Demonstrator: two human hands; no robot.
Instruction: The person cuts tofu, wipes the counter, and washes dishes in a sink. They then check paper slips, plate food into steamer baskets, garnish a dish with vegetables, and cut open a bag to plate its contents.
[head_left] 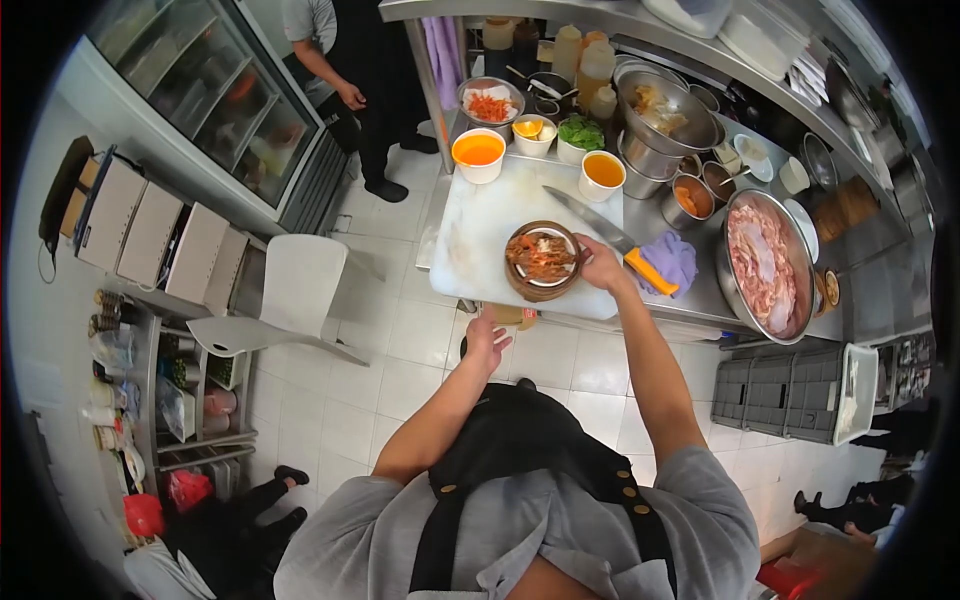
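Observation:
A small round bamboo steamer (538,290), with a white dish of reddish-brown food (541,256) inside, is at the front of the white cutting board (465,230). My right hand (601,266) grips the steamer's right rim. My left hand (487,342) is just in front of the board's edge, fingers apart, holding nothing. To the right, a large knife (585,214) with an orange handle lies across the board, its handle against a crumpled purple cloth (672,258). Two white tubs of orange liquid, a left tub (479,158) and a right tub (602,175), stand at the board's far side.
A large steel bowl of raw meat (765,260) stands on the right. Behind the board are a bowl of red-orange pieces (490,104), green leaves (580,133) and sauce bottles (596,65). A grey crate (775,395), a white chair (300,285) and another person (375,90) are nearby.

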